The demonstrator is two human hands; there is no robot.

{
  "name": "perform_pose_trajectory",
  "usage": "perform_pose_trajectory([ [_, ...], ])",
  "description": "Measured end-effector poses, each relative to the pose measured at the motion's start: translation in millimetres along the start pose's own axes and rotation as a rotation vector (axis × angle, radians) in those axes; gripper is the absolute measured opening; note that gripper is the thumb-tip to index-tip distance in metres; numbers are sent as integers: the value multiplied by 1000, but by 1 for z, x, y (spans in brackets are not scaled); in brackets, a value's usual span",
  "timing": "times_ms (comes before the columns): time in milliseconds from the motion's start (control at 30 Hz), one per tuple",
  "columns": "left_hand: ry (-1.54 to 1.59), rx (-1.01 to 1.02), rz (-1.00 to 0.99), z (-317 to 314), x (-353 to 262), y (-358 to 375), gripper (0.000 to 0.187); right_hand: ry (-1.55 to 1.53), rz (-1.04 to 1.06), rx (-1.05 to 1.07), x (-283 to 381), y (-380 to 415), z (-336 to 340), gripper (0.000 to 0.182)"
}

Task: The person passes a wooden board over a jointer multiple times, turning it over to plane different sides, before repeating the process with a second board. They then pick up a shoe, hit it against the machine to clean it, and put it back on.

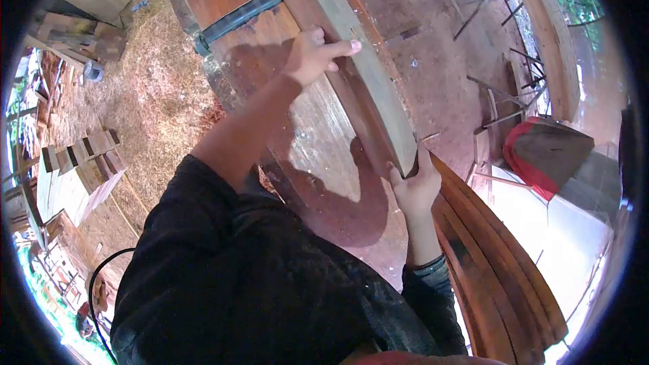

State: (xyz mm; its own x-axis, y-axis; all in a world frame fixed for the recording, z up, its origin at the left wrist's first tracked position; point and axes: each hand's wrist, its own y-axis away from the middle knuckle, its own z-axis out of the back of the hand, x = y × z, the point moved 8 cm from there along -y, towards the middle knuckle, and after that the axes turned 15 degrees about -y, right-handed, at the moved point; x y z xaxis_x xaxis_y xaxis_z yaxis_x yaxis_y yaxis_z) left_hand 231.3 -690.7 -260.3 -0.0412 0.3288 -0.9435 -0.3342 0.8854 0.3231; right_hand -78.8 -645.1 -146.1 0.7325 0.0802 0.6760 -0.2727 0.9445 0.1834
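A long wooden beam (365, 81) lies along the right side of a planing machine's flat table (311, 135). My left hand (318, 56) is on the beam's middle stretch, its thumb and fingers wrapped over the upper edge. At the near end of the beam, my right hand (416, 186) grips it with the fingers round the end. A dark cylinder (242, 16) crosses the machine table beyond my left hand. Shadows of my arms and head fall on the table surface.
Reddish-brown boards (487, 263) lie side by side at the lower right. Stacked wood pieces (81, 162) stand at the left, on ground with shavings. Metal trestles (483, 0) and a red-edged grey cover (551, 155) are at the right. A black cable curves at the lower left.
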Motion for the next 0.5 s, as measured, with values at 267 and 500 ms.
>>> perform_pose_trajectory([
  [267, -84, -9, 104, 51, -26, -30, 62, 53, 164, -41, 25, -43, -34, 64],
  [500, -112, -83, -82, 103, -20, -99, 59, 32, 157, -22, 66, -92, -67, 63],
])
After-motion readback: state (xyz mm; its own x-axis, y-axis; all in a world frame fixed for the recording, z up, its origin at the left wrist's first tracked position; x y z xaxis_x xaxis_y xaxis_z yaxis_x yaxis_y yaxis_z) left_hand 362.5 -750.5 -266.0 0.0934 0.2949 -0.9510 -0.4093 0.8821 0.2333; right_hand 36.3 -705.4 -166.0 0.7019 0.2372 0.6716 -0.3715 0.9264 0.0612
